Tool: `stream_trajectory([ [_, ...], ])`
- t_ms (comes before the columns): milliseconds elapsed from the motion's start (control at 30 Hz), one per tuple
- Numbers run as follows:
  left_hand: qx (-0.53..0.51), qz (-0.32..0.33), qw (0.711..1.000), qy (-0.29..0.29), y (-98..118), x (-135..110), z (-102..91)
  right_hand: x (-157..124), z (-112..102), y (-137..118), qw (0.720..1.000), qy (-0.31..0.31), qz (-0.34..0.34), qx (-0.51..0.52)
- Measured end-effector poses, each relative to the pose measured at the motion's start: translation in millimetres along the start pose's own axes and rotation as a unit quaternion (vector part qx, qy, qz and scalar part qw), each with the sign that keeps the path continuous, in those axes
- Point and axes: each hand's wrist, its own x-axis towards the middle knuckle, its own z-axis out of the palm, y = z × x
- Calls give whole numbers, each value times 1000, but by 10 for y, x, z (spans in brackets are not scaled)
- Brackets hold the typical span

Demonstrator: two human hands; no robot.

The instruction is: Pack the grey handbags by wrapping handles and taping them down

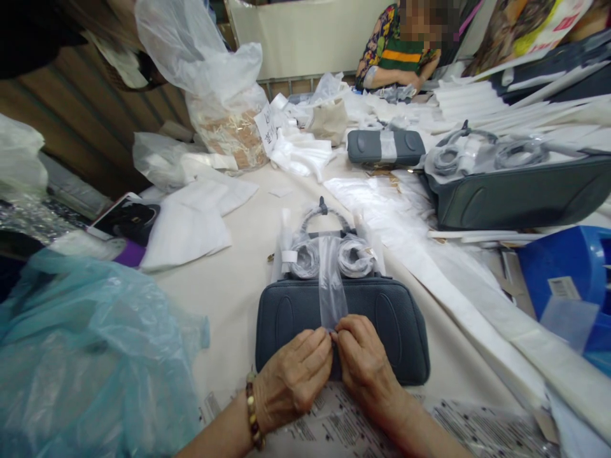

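A dark blue-grey handbag (296,305) lies on the table in front of me, with two wrapped coils of strap (304,259) and a wrapped handle (319,219) at its far side. Down its middle runs a clear plastic strip (333,286). At the near end of that strip, my left hand (298,369) and my right hand (365,356) meet over the bag's front, fingertips nearly touching. Both hands are closed in a pinch on the strip's end. The fingertips partly hide what they grip. A beaded bracelet (254,410) circles my left wrist.
Crumpled blue-green plastic (105,343) fills the left side, near white foam sheets (191,222). Long white strips (458,299) run along the right, beside a blue bin (568,273). Two more bags, one small (358,147) and one large (520,194), lie farther back. A co-worker (382,60) sits opposite.
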Motion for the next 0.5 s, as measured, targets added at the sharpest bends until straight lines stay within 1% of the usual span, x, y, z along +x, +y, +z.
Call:
stream_trajectory([
  [100, 2, -31, 999, -14, 55, -41, 48, 10, -17, -2, 1000, -1, 6, -12],
  [233, -8, -37, 999, -10, 76, -51, 86, 62, -95, 31, 997, -5, 28, -73],
  [300, -8, -43, 999, -5, 81, -58, 95, 93, -177, 50, 995, 1, 32, -98],
  [367, -8, -49, 999, -7, 81, -65, 104, 107, -331, 71, 995, 18, 34, -90],
  [400, -9, -51, 999, -10, 78, -64, 107, 100, -449, 90, 995, 32, 35, -88],
  [467, -12, -48, 999, -6, 70, -54, 102, 53, -773, 177, 988, 79, 48, -122],
  [500, -12, -44, 999, 1, 68, -46, 93, 12, -972, 252, 978, 110, 66, -163],
])
